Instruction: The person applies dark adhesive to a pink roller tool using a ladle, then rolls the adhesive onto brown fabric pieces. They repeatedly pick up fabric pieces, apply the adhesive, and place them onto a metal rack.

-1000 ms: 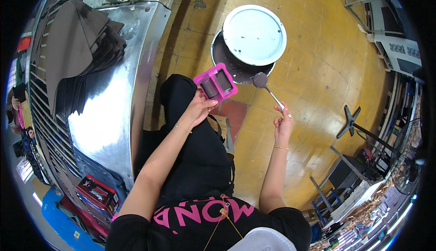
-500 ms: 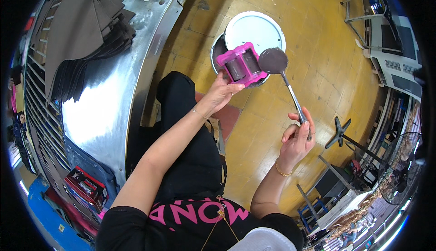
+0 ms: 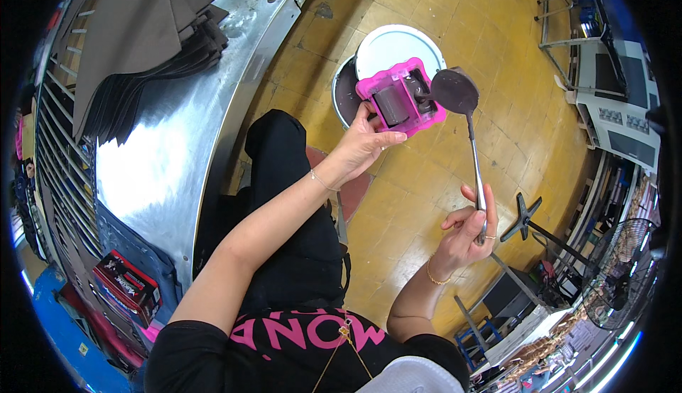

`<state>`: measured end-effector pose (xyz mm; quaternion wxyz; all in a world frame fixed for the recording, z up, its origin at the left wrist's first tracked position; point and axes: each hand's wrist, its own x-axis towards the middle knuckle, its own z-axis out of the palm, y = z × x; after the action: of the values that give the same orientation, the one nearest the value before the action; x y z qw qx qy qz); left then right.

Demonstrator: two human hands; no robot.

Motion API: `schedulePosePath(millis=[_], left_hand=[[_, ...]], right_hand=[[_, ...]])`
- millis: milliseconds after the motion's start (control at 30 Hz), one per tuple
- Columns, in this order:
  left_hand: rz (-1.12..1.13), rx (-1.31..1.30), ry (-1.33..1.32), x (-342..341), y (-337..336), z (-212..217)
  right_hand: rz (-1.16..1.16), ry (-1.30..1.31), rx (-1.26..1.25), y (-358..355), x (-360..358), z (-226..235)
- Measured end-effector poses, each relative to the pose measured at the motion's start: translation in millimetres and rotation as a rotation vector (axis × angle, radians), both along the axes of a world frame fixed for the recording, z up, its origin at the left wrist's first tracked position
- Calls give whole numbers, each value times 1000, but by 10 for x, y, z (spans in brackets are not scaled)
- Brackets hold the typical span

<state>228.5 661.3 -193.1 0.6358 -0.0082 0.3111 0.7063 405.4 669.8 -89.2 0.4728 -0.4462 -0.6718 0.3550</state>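
Inspected: the metal worktop (image 3: 160, 137) at my left carries part of a fanned stack of dark sheets (image 3: 135, 45). The yellow tiled floor (image 3: 490, 30) before me carries a bucket (image 3: 346, 93) and, further right, a dark star-shaped foot (image 3: 521, 217).

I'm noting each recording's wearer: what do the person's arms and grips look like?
The left grip is ungloved, with a thin bracelet at the wrist; the right grip is ungloved too, with a ring and a gold-coloured bracelet. The sleeves are short and black.

The left grip (image 3: 364, 146) holds a pink tray (image 3: 406, 103), the right grip (image 3: 463, 240) a ladle (image 3: 455, 92).
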Motion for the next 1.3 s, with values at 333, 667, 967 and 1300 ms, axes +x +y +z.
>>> schedulePosePath(millis=[333, 667, 967, 1300], left_hand=[[44, 49, 4, 42, -9, 114], [66, 64, 15, 56, -14, 220], [111, 69, 33, 70, -12, 226], [126, 71, 27, 45, -25, 211]], right_hand=[[131, -242, 361, -2, -16, -27], [176, -363, 300, 6, -25, -242], [137, -320, 213, -85, -75, -283], [138, -265, 258, -109, -100, -289]])
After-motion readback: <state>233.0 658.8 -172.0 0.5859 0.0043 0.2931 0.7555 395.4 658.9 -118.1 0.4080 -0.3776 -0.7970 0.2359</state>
